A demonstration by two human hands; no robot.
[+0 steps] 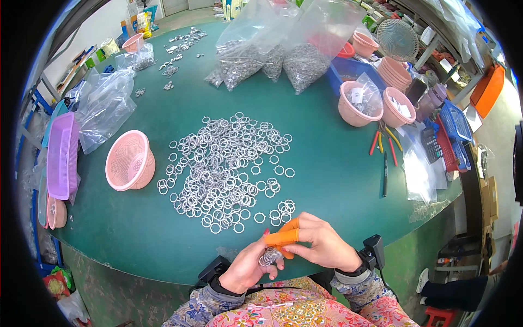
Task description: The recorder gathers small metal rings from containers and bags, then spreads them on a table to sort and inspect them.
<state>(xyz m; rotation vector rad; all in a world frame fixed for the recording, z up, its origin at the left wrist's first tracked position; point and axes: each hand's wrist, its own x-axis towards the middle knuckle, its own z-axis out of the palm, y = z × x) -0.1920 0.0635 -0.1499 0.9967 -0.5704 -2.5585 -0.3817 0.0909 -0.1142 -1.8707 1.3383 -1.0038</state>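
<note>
Just above the tabletop (pixel 327 180) edge, nearest the body: left hand (pixel 248 267) curled shut around a small cluster of rings (pixel 269 256), right hand (pixel 321 245) pressed against it, 2 fingers (pixel 283 237) capped in orange rubber and pinching at the same cluster. Grip tight on both sides, nothing spread.

Judged from the layout, early to middling progress: only 1 small bunch gathered in the grip, while just beyond it a broad loose pile (pixel 226 169) of silver rings lies unsorted, stray ones touching the near side of the heap. Further out from the grip, clear bags (pixel 272 60) full of more rings, so plenty left. Off to the left of the grip, a pink basket (pixel 129 161) tipped on its side, contents not readable.

Green, round-edged surface, dull and scuffed. To the right of the grip, well apart: pink bowls (pixel 376 103), pliers (pixel 384 141), a pen (pixel 384 174), a calculator (pixel 430 144). Far left, a purple tray (pixel 61 155) and crumpled plastic (pixel 103 106). Cluttered workshop around, shelves and a small fan (pixel 397 38) at the far right.
</note>
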